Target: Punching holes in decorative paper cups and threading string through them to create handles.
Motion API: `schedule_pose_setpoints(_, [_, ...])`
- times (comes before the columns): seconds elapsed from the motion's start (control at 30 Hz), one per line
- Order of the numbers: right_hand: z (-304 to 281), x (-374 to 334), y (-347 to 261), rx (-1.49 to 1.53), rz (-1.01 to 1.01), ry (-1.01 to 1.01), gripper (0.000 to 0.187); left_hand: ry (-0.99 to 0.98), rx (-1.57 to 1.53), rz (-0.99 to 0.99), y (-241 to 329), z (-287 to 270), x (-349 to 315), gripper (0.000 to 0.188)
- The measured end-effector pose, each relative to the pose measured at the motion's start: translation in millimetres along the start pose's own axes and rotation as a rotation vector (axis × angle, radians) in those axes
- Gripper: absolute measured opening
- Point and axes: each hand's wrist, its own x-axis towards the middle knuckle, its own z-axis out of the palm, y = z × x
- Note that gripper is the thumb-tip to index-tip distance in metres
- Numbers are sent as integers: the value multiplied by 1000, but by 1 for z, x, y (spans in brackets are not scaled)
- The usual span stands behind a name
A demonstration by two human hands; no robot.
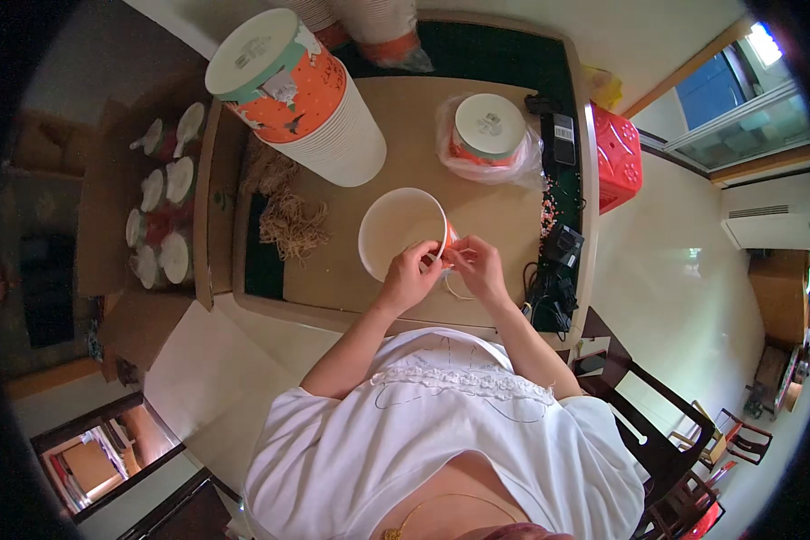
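Note:
A white paper bucket (396,225) with an orange outside lies tipped on the brown board, its open mouth toward me. My left hand (412,273) pinches the bucket's rim at its right side, fingers closed. Against the orange outer wall, the fingers of my right hand (477,267) are pinched together close to the left fingertips. A thin loop of pale twine (460,290) hangs below the right hand; the fingers hide where it meets the bucket. To the left lies a heap of tan twine (290,227).
A tall bucket stack (310,99) leans at the back left; a plastic-wrapped stack (490,126) stands at the back right. Black devices and cables (549,279) line the table's right edge. A cardboard box (211,198) holds lidded tubs, left. A red stool (615,157) stands right.

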Motion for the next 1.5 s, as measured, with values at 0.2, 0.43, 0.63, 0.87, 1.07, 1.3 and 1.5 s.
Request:
schedule_pose_setpoints(0.2, [-7, -1, 6, -266, -93, 17, 8, -36, 180, 107, 1, -4, 6, 13])
schedule_pose_setpoints(0.43, [-15, -4, 7, -344, -117, -17, 6, -123, 436, 259, -4, 2, 16, 10])
schedule_pose_setpoints(0.63, [-18, -16, -3, -248, 86, -64, 20, 5, 198, 32, -21, 11, 20, 5])
schedule_pose_setpoints(0.87, [9, -44, -23, -402, -257, -132, 18, -49, -605, -620, -30, 11, 35, 9])
schedule_pose_setpoints(1.07, [14, -45, -52, -1102, -113, -499, 12, -163, -837, -727, -50, 6, 41, 10])
schedule_pose_setpoints(1.3, [-11, 35, -55, -780, -676, -206, 13, 57, -386, -262, -64, 29, 28, 12])
schedule_pose_setpoints(1.5, [-14, 46, -45, -1205, -640, -458, 12, 165, -128, -119, -39, 15, 11, 10])
